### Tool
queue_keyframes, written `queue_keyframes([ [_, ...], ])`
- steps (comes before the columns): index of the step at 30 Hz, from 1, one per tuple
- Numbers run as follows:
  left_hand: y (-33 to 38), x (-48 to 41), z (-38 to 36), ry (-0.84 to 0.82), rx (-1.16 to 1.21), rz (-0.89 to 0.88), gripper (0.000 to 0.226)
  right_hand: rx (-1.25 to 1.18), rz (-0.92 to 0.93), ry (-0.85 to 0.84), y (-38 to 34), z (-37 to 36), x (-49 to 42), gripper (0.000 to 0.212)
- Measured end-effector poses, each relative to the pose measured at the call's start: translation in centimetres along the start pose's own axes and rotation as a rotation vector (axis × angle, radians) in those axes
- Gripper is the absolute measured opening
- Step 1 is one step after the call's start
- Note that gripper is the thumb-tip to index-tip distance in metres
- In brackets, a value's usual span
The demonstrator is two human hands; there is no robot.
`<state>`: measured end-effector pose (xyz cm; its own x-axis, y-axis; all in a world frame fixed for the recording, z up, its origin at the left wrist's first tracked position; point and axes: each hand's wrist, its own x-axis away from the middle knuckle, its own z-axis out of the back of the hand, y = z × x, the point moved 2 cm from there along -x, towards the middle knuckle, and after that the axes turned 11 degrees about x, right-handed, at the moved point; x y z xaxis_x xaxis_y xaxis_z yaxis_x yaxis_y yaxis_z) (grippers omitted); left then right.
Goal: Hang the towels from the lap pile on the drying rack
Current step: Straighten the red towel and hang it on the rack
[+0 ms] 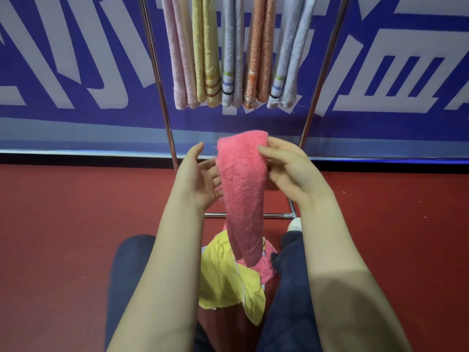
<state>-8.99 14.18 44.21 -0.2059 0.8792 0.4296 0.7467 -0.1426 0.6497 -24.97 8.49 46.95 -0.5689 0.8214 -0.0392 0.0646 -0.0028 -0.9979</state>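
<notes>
right hand [286, 171] pinches top edge of pink towel [241, 189], thumb in front, so it hangs straight, tail touching lap pile [228, 280]. left hand [200, 179] fingers relaxed, slightly spread beside left edge, likely to take other corner. five hung towels [236, 59] on drying rack [162, 80] above.

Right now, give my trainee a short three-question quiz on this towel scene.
1. True or false: the right hand pinches the pink towel.
2. How many towels hang on the rack?
3. Which colour shows in the lap pile? A yellow, B green, C blue.
Key: 1 true; 2 five; 3 A.
</notes>
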Motion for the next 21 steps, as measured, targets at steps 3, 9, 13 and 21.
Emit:
queue_keyframes([
  [3, -0.4, 0.0, 0.1, -0.031, -0.065, -0.013, 0.073, -0.097, -0.027, -0.015, -0.4, -0.4, -0.2, 0.027],
  [9, -0.6, 0.0, -1.0, -0.063, -0.299, -0.129, 0.043, -0.163, -0.079, 0.022, -0.2, -0.2, 0.2, 0.028],
  [13, -1.2, -0.2, -1.7, -0.022, -0.335, -0.231, 0.019, -0.225, -0.104, 0.06, -0.5, -0.1, 0.4, 0.047],
  [21, 0.1, -0.7, -2.1, 0.032, -0.42, -0.418, 0.023, 0.157, -0.308, 0.184, 0.8, 1.3, 0.0, 0.031],
])
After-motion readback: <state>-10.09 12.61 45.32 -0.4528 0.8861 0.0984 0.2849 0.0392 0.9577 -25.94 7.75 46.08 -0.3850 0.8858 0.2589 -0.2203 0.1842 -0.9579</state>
